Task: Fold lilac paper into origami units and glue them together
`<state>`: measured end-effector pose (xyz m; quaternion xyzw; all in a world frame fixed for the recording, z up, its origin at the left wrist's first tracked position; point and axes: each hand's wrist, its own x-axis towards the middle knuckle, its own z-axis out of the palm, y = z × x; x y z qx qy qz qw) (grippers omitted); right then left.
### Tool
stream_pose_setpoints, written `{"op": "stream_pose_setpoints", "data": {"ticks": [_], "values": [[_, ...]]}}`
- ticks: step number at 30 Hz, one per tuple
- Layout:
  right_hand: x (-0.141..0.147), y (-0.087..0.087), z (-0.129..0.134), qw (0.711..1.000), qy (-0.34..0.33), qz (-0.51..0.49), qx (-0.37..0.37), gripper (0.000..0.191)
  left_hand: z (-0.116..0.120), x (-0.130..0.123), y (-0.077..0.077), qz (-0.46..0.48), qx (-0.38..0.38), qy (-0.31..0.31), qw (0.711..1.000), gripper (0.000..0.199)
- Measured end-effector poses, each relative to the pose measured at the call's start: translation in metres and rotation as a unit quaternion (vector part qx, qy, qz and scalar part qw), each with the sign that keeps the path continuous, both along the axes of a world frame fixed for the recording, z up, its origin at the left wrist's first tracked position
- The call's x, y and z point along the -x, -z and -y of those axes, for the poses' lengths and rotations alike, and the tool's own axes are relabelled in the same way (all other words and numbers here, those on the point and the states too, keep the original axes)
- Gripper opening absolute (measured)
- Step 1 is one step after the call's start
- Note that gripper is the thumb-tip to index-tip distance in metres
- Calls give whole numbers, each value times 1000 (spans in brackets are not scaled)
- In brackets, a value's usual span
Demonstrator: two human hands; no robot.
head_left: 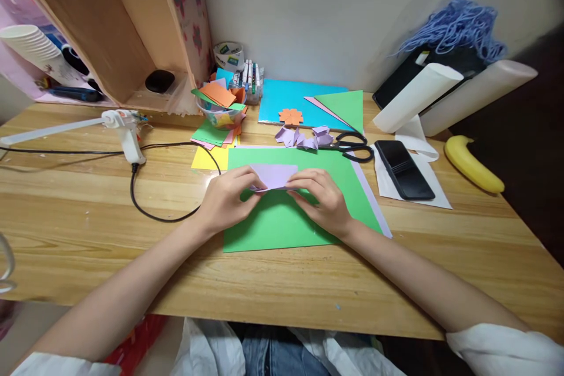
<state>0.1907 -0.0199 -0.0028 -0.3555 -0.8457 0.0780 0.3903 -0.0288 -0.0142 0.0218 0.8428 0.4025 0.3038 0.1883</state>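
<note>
1. Wooden desk (273, 288) against a pale wall (286, 23); a large green sheet (273, 232) lies near its middle, over a purple sheet (376, 208) that shows along the right edge.
2. Above the green sheet is the small purple paper (275, 175), held between both hands.
3. Left hand (229, 197): fingers curled, thumb and fingertips pinching the paper's left end.
4. Right hand (324, 198): fingers bent together, pinching the paper's right end.
5. Far side: an orange paper flower (291, 117) on a blue sheet (275, 94), with folded purple pieces (288, 136) and black-handled scissors (359, 153) nearer.
6. Far left: a tape roll (229, 57) printed in green and black, its lettering too small to read, beside boxed markers (251, 77). A glue gun (127, 135) stands farther left.
7. Right: a dark phone (405, 170), no brand legible, and a banana (473, 165).
</note>
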Motion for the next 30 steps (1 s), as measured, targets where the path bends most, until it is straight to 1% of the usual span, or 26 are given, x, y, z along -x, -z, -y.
{"op": "stream_pose_setpoints", "data": {"ticks": [3, 5, 7, 9, 11, 14, 16, 20, 24, 30], "values": [[0, 2, 1, 998, -34, 21, -40, 18, 3, 0, -1, -50, 0, 20, 999, 7], [0, 3, 1, 995, -46, 62, -66, 13, 5, -1, -2, -88, 12, 40, 995, 11], [1, 2, 1, 991, -49, 106, -69, 8, 7, -2, -4, -120, 23, 60, 991, 15], [0, 1, 1, 989, -49, 133, -39, 7, 8, -3, -6, -145, 28, 75, 986, 19], [-1, 1, -2, 989, -56, 138, 16, 10, 8, -3, -8, -169, 27, 84, 982, 23], [-3, 0, -6, 985, -93, 103, 104, 13, 8, -3, -11, -205, 16, 93, 974, 25], [-4, 1, -8, 982, -103, 69, 143, 12, 7, -3, -11, -226, 14, 94, 970, 26], [-4, 2, -12, 979, -66, 21, 191, 9, 5, -3, -12, -234, 36, 65, 969, 26], [-3, 3, -14, 973, -9, 7, 232, 9, 4, -4, -9, -217, 69, 20, 974, 24], [-1, 7, -13, 977, 51, 53, 202, 11, 4, -4, -5, -207, 99, -9, 973, 20]]}}
